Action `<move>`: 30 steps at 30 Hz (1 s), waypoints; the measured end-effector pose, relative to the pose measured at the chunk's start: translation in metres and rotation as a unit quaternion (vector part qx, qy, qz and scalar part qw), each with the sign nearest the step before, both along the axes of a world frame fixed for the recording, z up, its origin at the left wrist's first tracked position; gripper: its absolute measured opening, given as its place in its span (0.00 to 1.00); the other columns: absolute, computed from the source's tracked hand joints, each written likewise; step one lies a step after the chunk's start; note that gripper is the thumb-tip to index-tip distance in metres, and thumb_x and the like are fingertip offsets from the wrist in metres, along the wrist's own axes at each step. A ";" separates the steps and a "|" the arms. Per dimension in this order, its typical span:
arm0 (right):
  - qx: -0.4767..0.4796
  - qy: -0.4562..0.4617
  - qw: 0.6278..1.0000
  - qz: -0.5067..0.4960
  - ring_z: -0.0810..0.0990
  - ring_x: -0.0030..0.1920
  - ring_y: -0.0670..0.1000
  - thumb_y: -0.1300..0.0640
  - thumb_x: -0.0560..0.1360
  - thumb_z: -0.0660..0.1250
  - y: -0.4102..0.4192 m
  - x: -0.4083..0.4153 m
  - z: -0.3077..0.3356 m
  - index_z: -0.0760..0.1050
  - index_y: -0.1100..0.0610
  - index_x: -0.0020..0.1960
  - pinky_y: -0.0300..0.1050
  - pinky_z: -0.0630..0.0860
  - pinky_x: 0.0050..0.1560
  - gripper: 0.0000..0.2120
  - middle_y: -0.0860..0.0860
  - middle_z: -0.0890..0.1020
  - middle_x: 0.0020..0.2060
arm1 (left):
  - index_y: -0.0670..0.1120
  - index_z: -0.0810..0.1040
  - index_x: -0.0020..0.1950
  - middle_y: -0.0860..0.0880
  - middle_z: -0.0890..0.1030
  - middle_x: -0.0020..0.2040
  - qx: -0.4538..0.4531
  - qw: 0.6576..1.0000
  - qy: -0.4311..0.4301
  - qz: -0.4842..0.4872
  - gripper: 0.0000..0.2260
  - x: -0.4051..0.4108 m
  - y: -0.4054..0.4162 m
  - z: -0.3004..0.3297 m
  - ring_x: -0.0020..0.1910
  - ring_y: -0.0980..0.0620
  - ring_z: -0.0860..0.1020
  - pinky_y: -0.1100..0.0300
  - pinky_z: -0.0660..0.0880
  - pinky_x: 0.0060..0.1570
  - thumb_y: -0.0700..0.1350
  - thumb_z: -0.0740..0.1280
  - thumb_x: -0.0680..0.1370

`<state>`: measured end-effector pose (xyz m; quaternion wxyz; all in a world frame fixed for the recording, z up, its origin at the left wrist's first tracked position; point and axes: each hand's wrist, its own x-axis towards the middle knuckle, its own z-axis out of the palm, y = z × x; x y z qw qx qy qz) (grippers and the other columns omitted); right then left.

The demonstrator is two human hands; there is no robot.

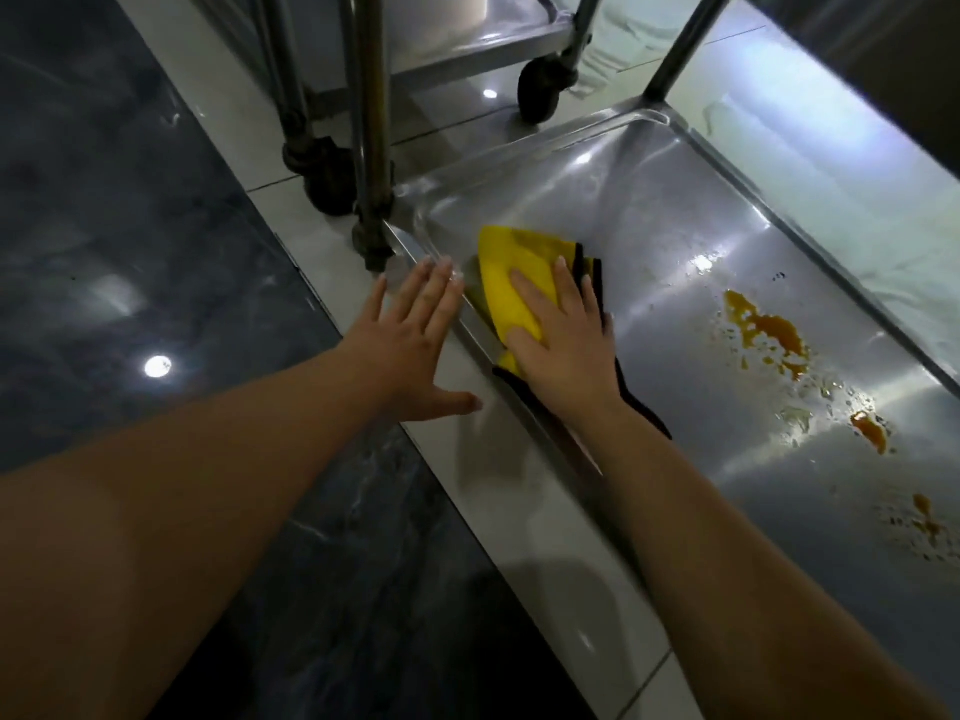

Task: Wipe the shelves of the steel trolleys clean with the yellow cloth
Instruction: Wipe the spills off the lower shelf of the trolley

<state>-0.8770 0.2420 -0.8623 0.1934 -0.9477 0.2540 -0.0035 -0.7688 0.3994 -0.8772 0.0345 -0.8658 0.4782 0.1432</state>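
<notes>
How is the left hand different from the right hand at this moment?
The right hand presses flat on the yellow cloth inside the shelf; the left hand touches no cloth and lies over the shelf's near rim. The right hand is nearer the orange stains. Both have straight fingers.

No legible text, seemingly, anywhere.

The cloth (511, 283) is bright yellow with black edging, on a silvery grey steel shelf (670, 252) spotted with orange-brown stains (769, 330) toward 3 o'clock, while the floor (156, 226) at 9 o'clock is dark blue-grey marbled tile beside pale grey tile, and the wheels (537, 96) are black.
</notes>
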 end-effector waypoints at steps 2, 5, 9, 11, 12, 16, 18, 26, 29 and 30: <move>-0.009 -0.019 1.000 -0.018 0.45 0.77 0.55 0.41 0.74 0.51 0.010 -0.036 0.002 0.55 0.37 0.74 0.63 0.49 0.73 0.28 0.49 0.50 0.78 | 0.46 0.22 0.71 0.47 0.24 0.73 -0.015 1.000 0.016 -0.012 0.53 0.001 0.004 -0.002 0.72 0.47 0.25 0.39 0.39 0.73 0.77 0.53 0.68; -0.004 -0.017 0.999 -0.050 0.45 0.77 0.52 0.39 0.70 0.47 0.022 -0.070 0.005 0.56 0.36 0.73 0.60 0.47 0.74 0.30 0.47 0.50 0.78 | 0.46 0.24 0.72 0.47 0.23 0.71 -0.035 0.998 0.043 -0.019 0.53 -0.002 0.007 -0.003 0.72 0.47 0.25 0.39 0.39 0.73 0.75 0.54 0.69; 0.002 -0.006 0.997 -0.083 0.44 0.77 0.53 0.43 0.70 0.50 0.021 -0.033 0.004 0.55 0.35 0.73 0.62 0.42 0.74 0.30 0.47 0.50 0.78 | 0.44 0.24 0.72 0.46 0.23 0.72 -0.046 0.997 0.061 -0.008 0.54 -0.009 0.006 -0.005 0.71 0.46 0.24 0.39 0.39 0.74 0.72 0.58 0.70; -0.006 -0.008 0.995 -0.101 0.43 0.77 0.55 0.41 0.72 0.49 0.016 0.008 0.001 0.54 0.35 0.74 0.65 0.43 0.73 0.30 0.48 0.49 0.78 | 0.45 0.22 0.71 0.47 0.22 0.71 -0.050 0.996 0.077 -0.006 0.54 -0.007 0.005 -0.006 0.70 0.47 0.23 0.39 0.40 0.74 0.67 0.62 0.70; -0.003 -0.006 0.994 -0.108 0.43 0.77 0.56 0.41 0.73 0.49 0.012 0.033 0.000 0.54 0.36 0.74 0.66 0.42 0.73 0.28 0.49 0.48 0.78 | 0.46 0.21 0.70 0.48 0.21 0.71 -0.050 0.995 0.086 -0.009 0.54 -0.005 0.006 -0.006 0.70 0.48 0.23 0.38 0.40 0.73 0.65 0.63 0.70; 0.022 0.005 0.995 -0.100 0.41 0.77 0.57 0.40 0.76 0.52 -0.005 0.111 0.000 0.50 0.37 0.75 0.68 0.40 0.71 0.28 0.49 0.45 0.78 | 0.49 0.20 0.68 0.51 0.20 0.69 -0.051 0.993 0.105 -0.014 0.52 -0.001 0.008 -0.004 0.70 0.50 0.22 0.38 0.38 0.73 0.62 0.62 0.69; 0.017 0.013 0.997 -0.078 0.41 0.77 0.56 0.39 0.75 0.51 -0.013 0.115 -0.002 0.48 0.36 0.75 0.68 0.41 0.71 0.29 0.48 0.45 0.78 | 0.49 0.21 0.70 0.52 0.20 0.69 -0.056 0.992 0.115 -0.005 0.52 -0.001 0.007 -0.004 0.70 0.51 0.23 0.38 0.38 0.73 0.61 0.62 0.69; 0.014 0.034 0.969 -0.245 0.42 0.77 0.52 0.38 0.74 0.48 -0.047 0.000 0.001 0.48 0.36 0.74 0.68 0.42 0.71 0.29 0.46 0.46 0.78 | 0.48 0.32 0.76 0.49 0.30 0.76 -0.078 0.992 0.100 0.021 0.41 -0.002 0.007 0.003 0.74 0.51 0.29 0.40 0.38 0.74 0.64 0.52 0.75; -0.008 0.038 0.949 -0.312 0.43 0.77 0.53 0.39 0.75 0.48 -0.043 -0.061 0.002 0.47 0.36 0.75 0.68 0.44 0.72 0.28 0.47 0.46 0.78 | 0.44 0.50 0.78 0.44 0.51 0.79 -0.176 0.981 0.051 0.066 0.33 -0.016 -0.007 0.011 0.78 0.47 0.45 0.40 0.42 0.74 0.58 0.52 0.78; -0.014 0.028 0.945 -0.327 0.44 0.77 0.54 0.39 0.75 0.48 -0.036 -0.078 0.001 0.48 0.37 0.75 0.68 0.44 0.72 0.29 0.48 0.47 0.78 | 0.43 0.52 0.78 0.43 0.55 0.78 -0.193 0.978 0.040 0.065 0.31 -0.025 -0.016 0.014 0.78 0.46 0.48 0.40 0.43 0.74 0.56 0.53 0.79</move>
